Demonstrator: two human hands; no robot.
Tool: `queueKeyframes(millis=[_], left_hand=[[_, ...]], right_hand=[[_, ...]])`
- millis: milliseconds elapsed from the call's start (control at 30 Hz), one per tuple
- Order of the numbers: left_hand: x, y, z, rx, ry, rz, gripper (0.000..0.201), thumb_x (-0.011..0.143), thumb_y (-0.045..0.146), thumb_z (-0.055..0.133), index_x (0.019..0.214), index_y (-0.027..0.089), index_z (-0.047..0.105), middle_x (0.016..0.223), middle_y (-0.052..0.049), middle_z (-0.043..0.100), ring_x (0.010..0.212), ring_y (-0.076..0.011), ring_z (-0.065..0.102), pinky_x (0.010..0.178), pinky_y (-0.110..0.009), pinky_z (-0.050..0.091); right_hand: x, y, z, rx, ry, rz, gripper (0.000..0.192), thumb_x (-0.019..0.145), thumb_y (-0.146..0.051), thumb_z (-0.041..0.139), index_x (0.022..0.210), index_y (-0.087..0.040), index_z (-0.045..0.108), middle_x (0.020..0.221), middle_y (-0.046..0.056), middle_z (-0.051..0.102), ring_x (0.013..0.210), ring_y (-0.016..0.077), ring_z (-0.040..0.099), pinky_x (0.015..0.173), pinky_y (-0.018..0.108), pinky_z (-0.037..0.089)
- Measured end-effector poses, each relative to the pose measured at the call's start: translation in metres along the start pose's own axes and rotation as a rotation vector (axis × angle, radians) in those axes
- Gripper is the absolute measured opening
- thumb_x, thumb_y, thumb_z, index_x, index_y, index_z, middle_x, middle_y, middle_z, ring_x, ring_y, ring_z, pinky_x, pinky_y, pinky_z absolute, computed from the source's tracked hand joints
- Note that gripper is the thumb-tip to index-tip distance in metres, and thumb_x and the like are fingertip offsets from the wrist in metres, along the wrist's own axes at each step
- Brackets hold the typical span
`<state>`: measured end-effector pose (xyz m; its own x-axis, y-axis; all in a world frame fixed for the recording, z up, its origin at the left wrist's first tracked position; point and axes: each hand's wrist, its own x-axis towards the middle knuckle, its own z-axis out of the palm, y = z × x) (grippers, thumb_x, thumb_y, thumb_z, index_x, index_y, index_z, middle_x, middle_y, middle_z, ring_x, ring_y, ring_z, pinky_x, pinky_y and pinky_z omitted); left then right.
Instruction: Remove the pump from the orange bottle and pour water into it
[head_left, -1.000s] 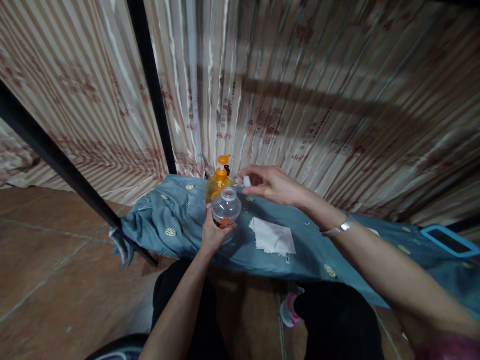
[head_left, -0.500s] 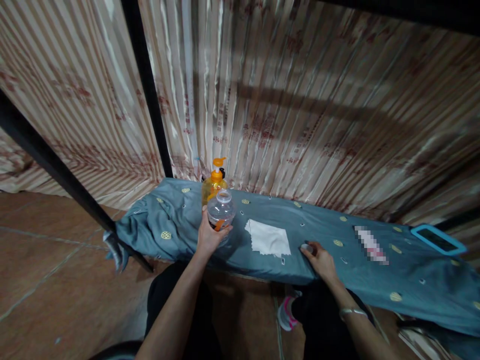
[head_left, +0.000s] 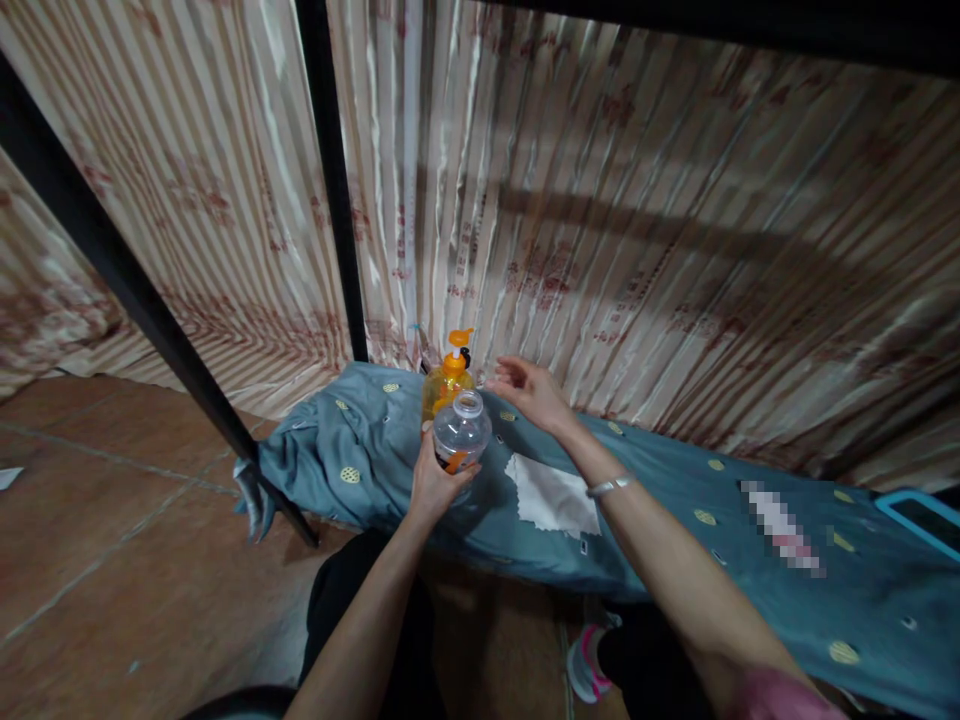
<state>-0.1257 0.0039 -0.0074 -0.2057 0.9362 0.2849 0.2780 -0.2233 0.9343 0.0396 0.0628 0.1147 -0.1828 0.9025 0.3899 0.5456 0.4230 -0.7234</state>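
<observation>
A: left hand (head_left: pixel 435 482)?
B: wrapped round the lower body of a clear plastic bottle (head_left: pixel 460 432), fingers closed on it, thumb on the near side. bottle upright, mouth open, no cap on it, orange bit of label showing under the fingers

A: where's the bottle sit?
B: at the near-left part of the blue-grey cloth (head_left: pixel 675 520) that covers the low bench. can't tell if its base touches the cloth or is lifted a bit

A: right hand (head_left: pixel 529 390)?
B: in the air over the cloth, just right of the bottle mouth and beside the orange pump bottle (head_left: pixel 448 375). fingers loosely spread and curled, nothing pinched that I can see, touching nothing. metal bangle (head_left: pixel 609 486) on that wrist

A: pump bottle?
B: right behind the clear one, upright, orange pump head, yellowish liquid. partly hidden by it

A: other stuff?
B: white cloth square (head_left: pixel 553 496) flat on the bench, near the bottle to its right, under the right forearm. striped curtain (head_left: pixel 600 220) behind, black pole (head_left: pixel 337 190) in front of it, tile floor left
</observation>
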Motion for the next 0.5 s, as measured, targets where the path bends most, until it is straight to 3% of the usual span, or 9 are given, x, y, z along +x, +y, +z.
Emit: queueKeyframes(millis=[100,233,400,500], left_hand=[[-0.001,0.001,-0.001,0.023,-0.026,0.010,0.076,0.053,0.028,0.080,0.120,0.018,0.045,0.116,-0.010,0.060,0.114,-0.0295,0.057,0.098,-0.046,0.044],[-0.001,0.002,-0.001,0.013,-0.033,0.018,0.074,0.054,0.028,0.080,0.119,0.017,0.046,0.114,-0.010,0.062,0.112,-0.0281,0.058,0.097,-0.042,0.045],[-0.002,0.001,-0.001,0.002,-0.040,0.016,0.080,0.053,0.029,0.081,0.123,0.016,0.044,0.117,-0.011,0.061,0.113,-0.0283,0.057,0.098,-0.042,0.044],[-0.001,0.000,-0.001,0.007,-0.048,0.017,0.081,0.055,0.029,0.080,0.126,0.016,0.043,0.117,-0.011,0.061,0.114,-0.0276,0.057,0.099,-0.041,0.044]], right_hand=[[0.031,-0.016,0.022,-0.057,-0.003,-0.008,0.056,0.068,-0.051,0.070,0.107,-0.012,0.063,0.093,0.010,0.070,0.079,0.0182,0.064,0.072,0.033,0.049],[0.045,-0.019,0.039,-0.109,-0.092,-0.037,0.036,0.069,-0.047,0.070,0.090,-0.018,0.068,0.080,0.001,0.068,0.070,0.0128,0.060,0.067,0.029,0.044],[0.045,-0.014,0.027,-0.166,-0.111,-0.019,0.027,0.070,-0.042,0.070,0.068,-0.017,0.061,0.055,-0.007,0.047,0.054,0.0089,0.044,0.056,0.026,0.033],[0.040,-0.005,0.009,-0.135,-0.096,-0.006,0.027,0.071,-0.042,0.069,0.068,-0.017,0.060,0.055,-0.007,0.046,0.053,0.0087,0.043,0.056,0.026,0.033]])
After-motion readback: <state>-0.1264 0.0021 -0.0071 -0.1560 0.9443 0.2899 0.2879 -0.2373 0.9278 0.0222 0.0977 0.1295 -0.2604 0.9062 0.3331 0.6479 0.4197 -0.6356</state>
